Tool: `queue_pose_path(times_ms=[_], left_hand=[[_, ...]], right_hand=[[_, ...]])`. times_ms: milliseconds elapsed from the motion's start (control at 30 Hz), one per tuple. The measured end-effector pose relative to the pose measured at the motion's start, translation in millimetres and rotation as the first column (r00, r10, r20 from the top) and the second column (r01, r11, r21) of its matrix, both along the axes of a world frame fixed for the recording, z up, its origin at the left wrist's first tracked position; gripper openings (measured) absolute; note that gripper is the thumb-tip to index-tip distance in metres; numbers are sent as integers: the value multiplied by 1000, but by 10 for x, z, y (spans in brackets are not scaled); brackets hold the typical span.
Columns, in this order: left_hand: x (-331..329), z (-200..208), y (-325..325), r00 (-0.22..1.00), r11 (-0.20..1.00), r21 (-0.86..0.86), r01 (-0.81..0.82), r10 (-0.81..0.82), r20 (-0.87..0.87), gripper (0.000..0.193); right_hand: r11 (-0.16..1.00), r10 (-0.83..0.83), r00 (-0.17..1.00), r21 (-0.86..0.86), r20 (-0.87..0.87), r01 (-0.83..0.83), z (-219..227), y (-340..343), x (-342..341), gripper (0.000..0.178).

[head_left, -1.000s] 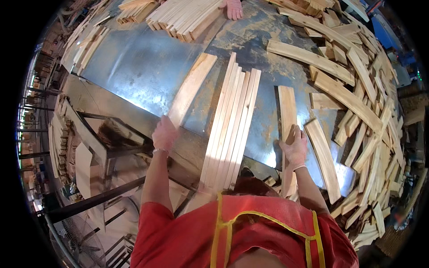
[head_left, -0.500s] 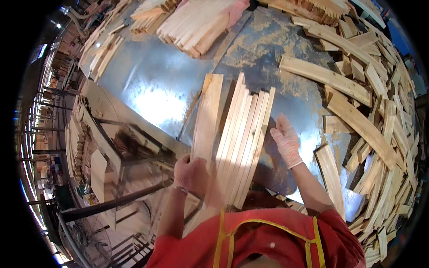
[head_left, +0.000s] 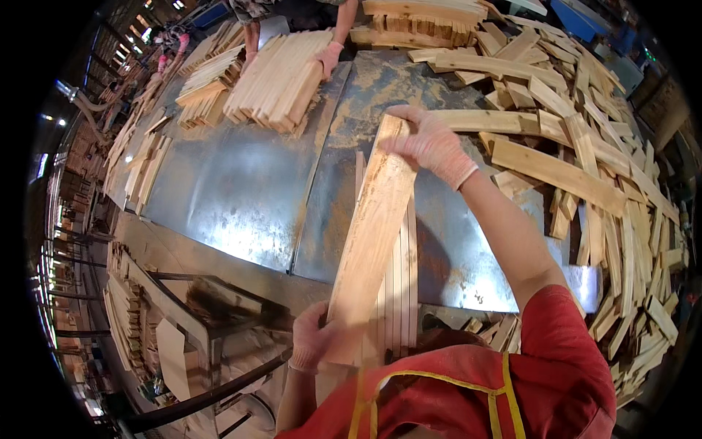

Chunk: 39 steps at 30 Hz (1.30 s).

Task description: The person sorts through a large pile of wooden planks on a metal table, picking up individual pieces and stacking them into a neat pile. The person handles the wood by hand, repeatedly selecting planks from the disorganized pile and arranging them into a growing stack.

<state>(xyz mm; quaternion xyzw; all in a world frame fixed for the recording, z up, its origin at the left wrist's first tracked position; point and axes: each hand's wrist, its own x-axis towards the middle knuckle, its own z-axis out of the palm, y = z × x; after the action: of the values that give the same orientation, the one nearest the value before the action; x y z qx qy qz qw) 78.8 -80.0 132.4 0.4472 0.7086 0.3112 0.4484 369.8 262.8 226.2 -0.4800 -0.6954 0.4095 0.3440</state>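
A flat wooden board (head_left: 374,223) is held lengthwise in front of me, tilted with its far end to the right. My right hand (head_left: 431,143), in a pale work glove, grips its far end, thumb over the face. At the near end my left hand (head_left: 314,335), gloved too, is closed on the board's left edge; its fingers are slightly blurred. Under the board lies a row of narrow wooden slats (head_left: 398,293), partly hidden by it, on the metal table (head_left: 227,197).
A heap of loose boards (head_left: 585,175) covers the right side. Across the table a co-worker's gloved hands (head_left: 329,58) hold a stack of slats (head_left: 281,80). More stacked wood (head_left: 420,25) stands at the back. A fan and a frame (head_left: 205,322) are at lower left.
My right hand has gone from beside the slats to the board's far end. The board has swung over the slats. The view has shifted, bringing the co-worker's arms into sight.
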Motion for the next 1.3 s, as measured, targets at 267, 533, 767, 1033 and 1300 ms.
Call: queue_pose_path(times_ms=[267,533,767,1033,1300], left_hand=[[-362,-558,-194,965,945,197,-261,255,55,17],[172,-756,-104,974,994,104,-22,45,-224,32],[337,-851,664,978,976,-98,197,-202,-46,50],[39,-1464,1537,996,975,-214,-52,66,61,69],[631,-219,1935,995,997,76,34,-41,87,58]], right_hand=[[858,-497,863,-97,91,504,-817,-928,1127,84],[777,50,408,-292,912,558,-1639,-2218,2812,87],[871,-13,938,-457,346,181,-1809,-1369,1483,82],[782,379,916,-574,130,-242,-1797,-1447,393,114],[828,41,947,-520,-317,-210,-1176,-1332,432,96]])
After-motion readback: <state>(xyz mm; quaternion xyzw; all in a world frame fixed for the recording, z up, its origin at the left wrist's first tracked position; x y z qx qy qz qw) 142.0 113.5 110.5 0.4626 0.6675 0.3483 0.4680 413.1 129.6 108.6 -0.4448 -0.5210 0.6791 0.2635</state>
